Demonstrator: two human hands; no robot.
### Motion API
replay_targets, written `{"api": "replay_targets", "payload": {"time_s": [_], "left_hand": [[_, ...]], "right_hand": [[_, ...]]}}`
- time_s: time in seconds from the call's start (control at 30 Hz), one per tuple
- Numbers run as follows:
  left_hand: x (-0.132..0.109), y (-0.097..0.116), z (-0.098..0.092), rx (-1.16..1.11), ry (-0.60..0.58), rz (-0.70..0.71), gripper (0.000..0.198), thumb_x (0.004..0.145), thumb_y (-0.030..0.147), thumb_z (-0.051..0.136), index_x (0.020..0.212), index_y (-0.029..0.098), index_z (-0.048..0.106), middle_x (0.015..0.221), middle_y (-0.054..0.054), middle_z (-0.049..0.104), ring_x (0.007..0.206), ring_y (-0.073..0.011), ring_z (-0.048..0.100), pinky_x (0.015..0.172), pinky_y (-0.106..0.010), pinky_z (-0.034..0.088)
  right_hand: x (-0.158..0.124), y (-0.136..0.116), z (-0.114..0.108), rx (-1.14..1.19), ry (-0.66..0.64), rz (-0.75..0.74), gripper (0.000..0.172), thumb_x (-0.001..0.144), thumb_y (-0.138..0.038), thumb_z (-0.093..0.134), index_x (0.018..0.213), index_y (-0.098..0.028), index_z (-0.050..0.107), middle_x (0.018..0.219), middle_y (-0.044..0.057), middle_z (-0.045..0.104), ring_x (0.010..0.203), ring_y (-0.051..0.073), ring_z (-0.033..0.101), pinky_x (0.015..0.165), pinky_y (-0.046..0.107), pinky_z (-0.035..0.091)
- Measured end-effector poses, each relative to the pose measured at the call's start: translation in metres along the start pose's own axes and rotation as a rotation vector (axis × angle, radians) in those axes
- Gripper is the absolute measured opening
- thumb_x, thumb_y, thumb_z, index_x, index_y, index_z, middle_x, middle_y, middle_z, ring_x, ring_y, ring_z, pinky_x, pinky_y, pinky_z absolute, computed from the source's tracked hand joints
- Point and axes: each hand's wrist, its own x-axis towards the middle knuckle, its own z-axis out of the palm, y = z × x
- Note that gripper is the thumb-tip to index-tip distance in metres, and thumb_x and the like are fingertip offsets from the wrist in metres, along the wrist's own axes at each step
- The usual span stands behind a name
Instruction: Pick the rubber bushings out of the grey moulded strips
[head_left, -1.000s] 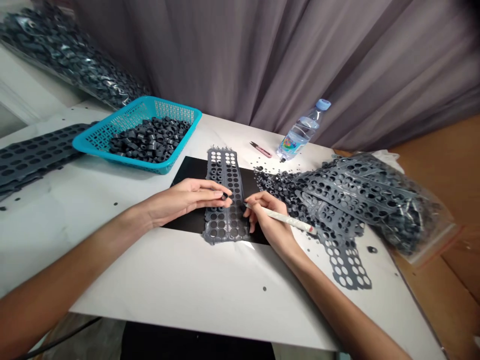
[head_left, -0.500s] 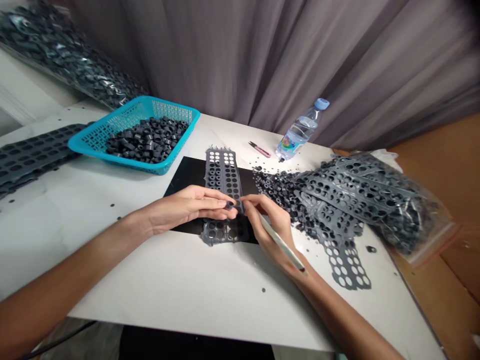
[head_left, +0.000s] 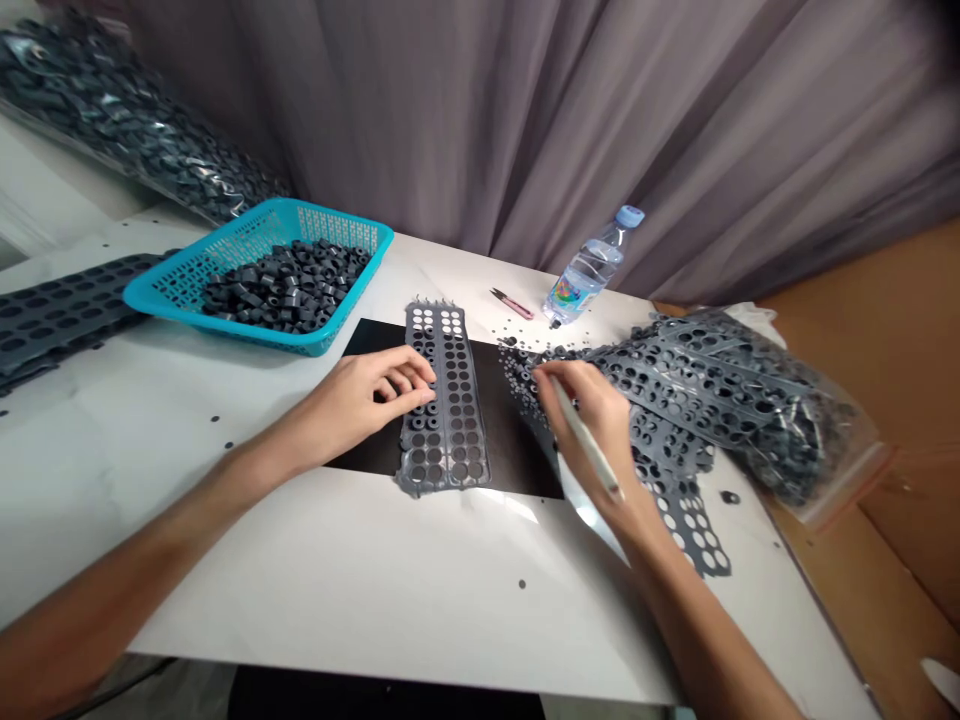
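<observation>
While the left hand (head_left: 360, 395) is pressing down: fingers are lying loosely spread, gripping nothing, tips resting on the left edge of the strip (head_left: 444, 400).
Strip: lying flat on the mat (head_left: 517, 440), directly under the left fingertips, with some holes plugged and others bare.
Right hand (head_left: 600, 420): fingers are clasping a stick (head_left: 592, 455), tips dipping into the loose rings (head_left: 525, 370) just beyond them; whether a ring is pinched, I cannot tell.
Risk — strip: with only fingertips weighing on one edge, it could be sliding or lifting at a nudge, shedding what is seated.
Risk — rings: the stick's tail, trailing behind the right fingers, may be scattering the pile or snagging the spent strips (head_left: 675, 390) beside the knuckles.
</observation>
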Motion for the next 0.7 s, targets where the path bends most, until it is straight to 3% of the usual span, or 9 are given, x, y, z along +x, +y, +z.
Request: {"api": "replay_targets", "payload": {"time_s": [0.17, 0.33, 0.43, 0.6, 0.7], "left_hand": [[-0.002, -0.007, -0.013, 0.251, -0.176, 0.107, 0.019, 0.098, 0.04, 0.064, 0.102, 0.025, 0.074, 0.104, -0.001, 0.071, 0.08, -0.0148, 0.061, 0.074, -0.028, 0.05], [-0.006, -0.005, -0.007, 0.35, -0.228, 0.121, 0.018, 0.101, 0.037, 0.06, 0.111, 0.028, 0.072, 0.111, 0.0, 0.068, 0.09, -0.0164, 0.064, 0.081, -0.029, 0.05], [-0.008, -0.002, -0.005, 0.441, -0.227, 0.158, 0.022, 0.103, 0.04, 0.056, 0.117, 0.029, 0.07, 0.115, 0.0, 0.067, 0.093, -0.0178, 0.066, 0.084, -0.03, 0.049], [-0.008, 0.0, -0.004, 0.491, -0.228, 0.26, 0.021, 0.105, 0.034, 0.054, 0.116, 0.027, 0.07, 0.116, -0.001, 0.068, 0.109, -0.0204, 0.063, 0.098, -0.033, 0.045], [-0.006, -0.001, -0.002, 0.479, -0.224, 0.275, 0.017, 0.104, 0.031, 0.056, 0.115, 0.025, 0.069, 0.111, -0.001, 0.069, 0.11, -0.0206, 0.061, 0.099, -0.033, 0.044]], "right_hand": [[0.005, 0.048, -0.019, -0.363, -0.134, 0.081, 0.027, 0.103, -0.027, 0.043, 0.101, -0.016, 0.068, 0.093, 0.013, 0.071, 0.088, 0.029, 0.065, 0.078, 0.038, 0.047], [0.008, 0.043, -0.021, -0.36, 0.012, 0.137, 0.025, 0.103, -0.031, 0.046, 0.102, -0.017, 0.067, 0.092, 0.012, 0.072, 0.08, 0.026, 0.065, 0.075, 0.036, 0.045], [0.005, 0.015, -0.01, -0.05, 0.01, 0.254, 0.023, 0.101, -0.039, 0.056, 0.096, -0.019, 0.067, 0.08, 0.004, 0.07, 0.067, 0.019, 0.061, 0.065, 0.03, 0.044], [-0.009, -0.037, 0.024, 0.651, -0.433, 0.429, 0.021, 0.097, -0.034, 0.058, 0.098, -0.018, 0.073, 0.078, 0.002, 0.07, 0.06, 0.014, 0.058, 0.053, 0.024, 0.044], [-0.014, -0.05, 0.037, 0.915, -0.528, 0.519, 0.014, 0.09, -0.027, 0.064, 0.099, -0.018, 0.07, 0.078, 0.001, 0.07, 0.058, 0.012, 0.058, 0.052, 0.022, 0.048]]}}
